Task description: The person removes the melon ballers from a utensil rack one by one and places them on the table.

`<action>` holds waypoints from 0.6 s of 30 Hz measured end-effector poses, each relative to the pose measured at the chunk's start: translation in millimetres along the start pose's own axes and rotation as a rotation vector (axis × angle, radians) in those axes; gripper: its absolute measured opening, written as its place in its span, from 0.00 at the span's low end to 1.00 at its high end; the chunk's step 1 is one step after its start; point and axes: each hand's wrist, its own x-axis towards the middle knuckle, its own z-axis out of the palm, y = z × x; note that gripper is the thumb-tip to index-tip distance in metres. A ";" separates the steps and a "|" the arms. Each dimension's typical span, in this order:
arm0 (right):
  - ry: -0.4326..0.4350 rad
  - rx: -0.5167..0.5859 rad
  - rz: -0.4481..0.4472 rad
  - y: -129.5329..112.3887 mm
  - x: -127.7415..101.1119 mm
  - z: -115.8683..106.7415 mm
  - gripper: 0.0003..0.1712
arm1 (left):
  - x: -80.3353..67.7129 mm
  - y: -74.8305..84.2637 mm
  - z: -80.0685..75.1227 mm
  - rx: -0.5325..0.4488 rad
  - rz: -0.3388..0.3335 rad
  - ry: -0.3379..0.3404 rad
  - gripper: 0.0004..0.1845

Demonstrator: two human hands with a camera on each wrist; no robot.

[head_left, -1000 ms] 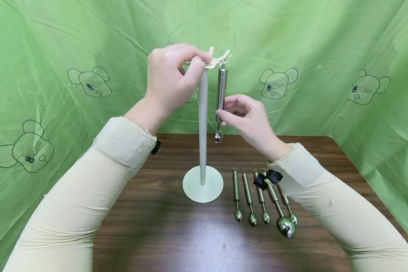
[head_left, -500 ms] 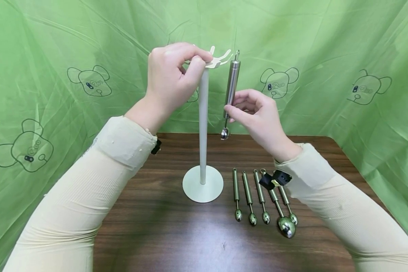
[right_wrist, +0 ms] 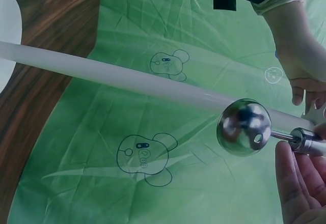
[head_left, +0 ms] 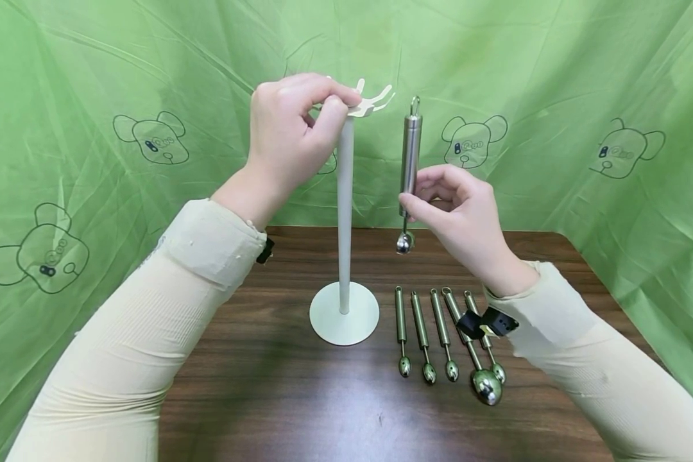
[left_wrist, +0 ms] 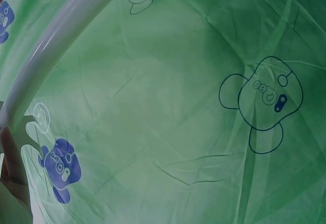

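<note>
My left hand [head_left: 297, 128] pinches the top of a white stand, beside its pronged hook rack [head_left: 368, 107]. The stand's pole [head_left: 344, 224] rises straight from a round base [head_left: 344, 314]. Right of the pole, my right hand [head_left: 459, 202] holds a steel melon baller [head_left: 412, 151] by the lower handle, between thumb and fingers. Its wire loop points up, apart from the prongs, and its small bowl hangs below the fingers. The right wrist view shows that bowl [right_wrist: 244, 127] large, with a small hole. In the left wrist view only part of a hand [left_wrist: 14, 168] shows at the edge.
Several more steel melon ballers [head_left: 419, 321] lie in a row on the brown wooden table [head_left: 254, 385], right of the base. One has a larger bowl [head_left: 487, 386]; the right wrist camera [head_left: 491, 322] overlaps its handle. A green curtain [head_left: 219, 58] with printed bear faces surrounds the table.
The melon baller's loop was at a prong of the rack; my right hand has drawn it off to the right, and then a little lower. My left hand has stayed on the stand's top.
</note>
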 end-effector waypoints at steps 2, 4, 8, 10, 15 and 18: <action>0.003 0.006 0.003 0.5 -4.3 -2.4 0.10 | 0.1 0.2 0.2 -0.003 -0.001 0.003 0.18; 0.007 0.016 0.008 1.5 -8.3 -4.8 0.10 | 0.3 0.5 0.3 -0.008 -0.001 0.005 0.18; 0.023 0.034 0.027 4.2 -16.1 -9.8 0.10 | 0.3 1.4 0.9 -0.015 -0.005 0.005 0.18; 0.034 0.037 0.040 5.8 -20.1 -12.2 0.10 | 0.2 1.7 1.2 -0.017 -0.009 0.004 0.18; 0.068 0.032 0.061 8.5 -29.5 -18.1 0.11 | 0.1 2.3 2.0 -0.022 -0.015 0.001 0.18; 0.081 0.043 0.070 10.3 -34.3 -21.6 0.11 | 0.6 2.5 2.3 -0.019 -0.015 0.001 0.18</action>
